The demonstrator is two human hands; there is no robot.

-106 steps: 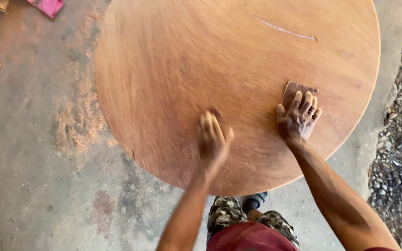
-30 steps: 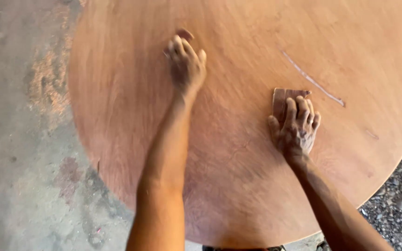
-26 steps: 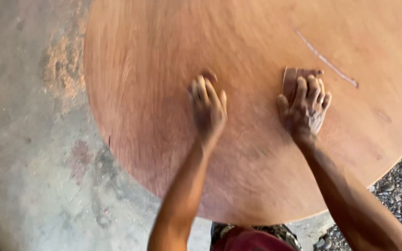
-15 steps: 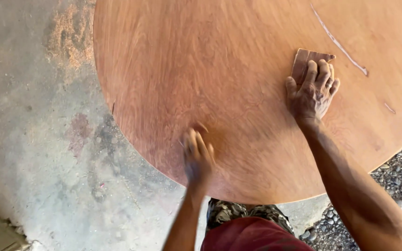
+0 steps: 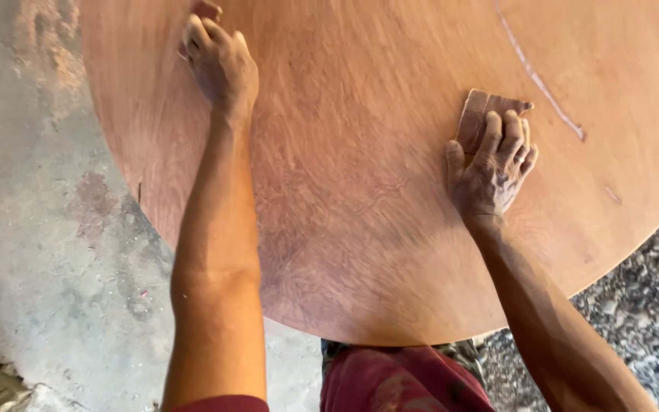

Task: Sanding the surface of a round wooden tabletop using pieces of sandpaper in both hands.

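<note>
Head view: a large round wooden tabletop (image 5: 360,191) fills most of the frame, reddish-brown with swirling grain and a pale scratch line (image 5: 539,80) running across its upper right part.

The right hand (image 5: 493,168) lies flat on the wood, palm down, fingers spread and stretched forward. Under its fingertips it presses a small brown sheet of sandpaper (image 5: 482,114), whose far corners stick out beyond the fingers; the hand pins the sheet down rather than gripping it. The sandpaper lies on the right half of the tabletop, just left of the pale scratch.

The left hand (image 5: 219,61) reaches far across to the upper left part of the tabletop, arm fully extended. It rests palm down, fingers loosely curved and close together, touching the bare wood. A bit of something reddish shows beyond its knuckles; what it is cannot be told.

Below the near edge of the tabletop shows dark red clothing (image 5: 402,381). Stained concrete floor (image 5: 40,229) lies to the left, grey gravel (image 5: 650,305) to the right.
</note>
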